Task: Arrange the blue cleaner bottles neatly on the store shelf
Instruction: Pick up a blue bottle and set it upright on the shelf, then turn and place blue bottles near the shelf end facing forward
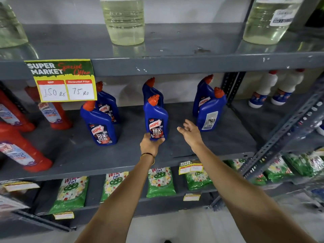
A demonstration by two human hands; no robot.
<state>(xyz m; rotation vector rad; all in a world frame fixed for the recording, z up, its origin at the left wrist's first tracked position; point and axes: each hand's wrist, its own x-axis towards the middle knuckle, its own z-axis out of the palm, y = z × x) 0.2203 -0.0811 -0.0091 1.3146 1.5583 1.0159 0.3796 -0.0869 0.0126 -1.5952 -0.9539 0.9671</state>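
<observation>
Blue plastic cleaner bottle (156,118) at centre frame, clamped low by left hand (151,144), could topple; right hand (190,131) spread empty.

Grey metal shelving (175,65) fills the view, its painted boards scuffed and chipped along the front edges. A pale wall (175,9) shows behind the top level. To the right, a slotted angle-iron upright (284,134) leans across the frame, punched with rows of holes, and a second perforated post (232,85) stands at the back between two bays. A yellow and green offer sign (61,79) hangs from the upper shelf edge, with handwritten prices in two white boxes. Smaller yellow price tags (191,167) are stuck on the lower shelf edges. Below, a light floor (184,225) shows, smooth and pale. The lighting is even and rather dim under the boards.
</observation>
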